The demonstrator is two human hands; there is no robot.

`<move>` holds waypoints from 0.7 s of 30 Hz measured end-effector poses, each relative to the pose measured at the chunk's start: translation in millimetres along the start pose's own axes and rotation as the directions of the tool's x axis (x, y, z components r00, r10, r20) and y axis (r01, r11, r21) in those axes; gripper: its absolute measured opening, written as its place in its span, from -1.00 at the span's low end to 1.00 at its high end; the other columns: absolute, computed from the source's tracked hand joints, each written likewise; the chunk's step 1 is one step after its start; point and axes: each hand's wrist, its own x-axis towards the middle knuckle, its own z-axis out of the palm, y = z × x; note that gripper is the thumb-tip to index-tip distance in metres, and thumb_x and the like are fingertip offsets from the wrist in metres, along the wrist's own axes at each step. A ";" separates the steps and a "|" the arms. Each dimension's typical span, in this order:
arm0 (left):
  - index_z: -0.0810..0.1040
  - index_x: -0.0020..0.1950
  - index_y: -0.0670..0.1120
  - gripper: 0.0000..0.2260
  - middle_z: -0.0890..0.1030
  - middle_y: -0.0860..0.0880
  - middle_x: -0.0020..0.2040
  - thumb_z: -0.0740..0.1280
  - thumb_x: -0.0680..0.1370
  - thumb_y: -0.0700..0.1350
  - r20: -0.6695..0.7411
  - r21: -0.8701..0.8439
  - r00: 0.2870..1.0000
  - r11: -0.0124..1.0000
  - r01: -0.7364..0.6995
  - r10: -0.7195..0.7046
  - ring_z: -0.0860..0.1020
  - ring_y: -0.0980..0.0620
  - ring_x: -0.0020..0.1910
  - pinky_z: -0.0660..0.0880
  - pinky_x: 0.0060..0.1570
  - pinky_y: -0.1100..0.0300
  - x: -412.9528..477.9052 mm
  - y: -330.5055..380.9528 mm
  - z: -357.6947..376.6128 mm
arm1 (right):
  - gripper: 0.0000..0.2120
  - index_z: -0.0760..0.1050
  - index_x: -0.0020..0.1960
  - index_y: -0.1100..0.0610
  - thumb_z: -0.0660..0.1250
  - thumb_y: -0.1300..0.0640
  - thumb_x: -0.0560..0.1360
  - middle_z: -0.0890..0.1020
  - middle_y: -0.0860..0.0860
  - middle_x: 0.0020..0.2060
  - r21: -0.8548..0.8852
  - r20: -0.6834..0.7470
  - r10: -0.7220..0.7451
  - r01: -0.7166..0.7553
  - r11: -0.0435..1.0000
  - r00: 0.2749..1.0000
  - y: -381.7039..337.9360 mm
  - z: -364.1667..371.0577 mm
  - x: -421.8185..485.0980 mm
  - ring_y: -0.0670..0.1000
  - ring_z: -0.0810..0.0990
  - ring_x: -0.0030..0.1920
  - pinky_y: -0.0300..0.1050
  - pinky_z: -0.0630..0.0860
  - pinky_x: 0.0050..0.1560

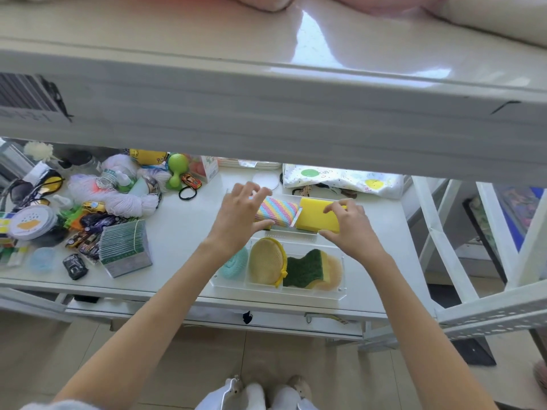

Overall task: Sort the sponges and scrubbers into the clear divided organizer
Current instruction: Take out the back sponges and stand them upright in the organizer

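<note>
The clear divided organizer (pixel 340 287) lies on the white table in front of me. Its near row holds a teal round scrubber (pixel 236 263), a tan round scrubber with yellow trim (pixel 266 261) and a green-topped yellow sponge (pixel 306 269). In the far row, my left hand (pixel 239 216) grips a rainbow-striped sponge (pixel 278 211). Beside it, my right hand (pixel 347 229) holds a plain yellow sponge (pixel 315 216) by its near and far edges. Both sponges sit in or just above the far compartments; I cannot tell which.
A clutter of toy cars, yarn (pixel 124 199), a green dumbbell toy (pixel 177 171), a card stack (pixel 125 248) and round tins fills the table's left side. A dotted white pouch (pixel 343 179) lies behind the organizer. A grey shelf (pixel 266 119) overhangs the table's back.
</note>
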 end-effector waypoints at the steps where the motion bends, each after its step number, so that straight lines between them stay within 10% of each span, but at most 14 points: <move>1: 0.42 0.28 -0.02 -0.54 0.49 -0.09 0.22 0.41 0.44 0.07 0.055 0.028 0.998 1.000 -0.012 0.010 0.41 -0.09 0.20 0.41 0.14 0.01 7.8 0.3 3.4 | -0.59 0.42 0.25 0.09 0.40 0.04 0.45 0.39 0.14 0.30 -0.048 0.041 0.007 -0.005 0.999 0.999 -0.5 2.9 5.0 0.17 0.32 0.32 0.05 0.33 0.31; 7: 0.45 0.25 0.00 -0.67 0.52 -0.08 0.20 0.35 0.51 -0.03 0.228 0.125 0.963 0.977 -0.175 0.143 0.47 -0.09 0.13 0.46 0.03 0.03 17.9 -1.7 14.3 | -0.65 0.42 0.20 0.05 0.38 0.10 0.44 0.40 0.15 0.21 -0.239 0.086 -0.046 0.066 0.969 0.995 0.8 5.4 22.8 0.18 0.32 0.25 0.03 0.29 0.29; 21: 0.62 0.07 -0.13 -0.81 0.68 -0.18 -0.06 0.40 0.47 -0.22 -0.219 0.050 0.972 0.996 -0.073 0.083 0.62 -0.19 -0.08 0.54 -0.19 -0.01 22.2 -19.8 -33.5 | -0.54 0.34 0.19 0.01 0.43 -0.01 0.37 0.43 0.14 0.14 -0.017 0.147 -0.149 0.153 0.988 0.978 -20.7 -22.2 37.3 0.16 0.36 0.20 0.02 0.36 0.10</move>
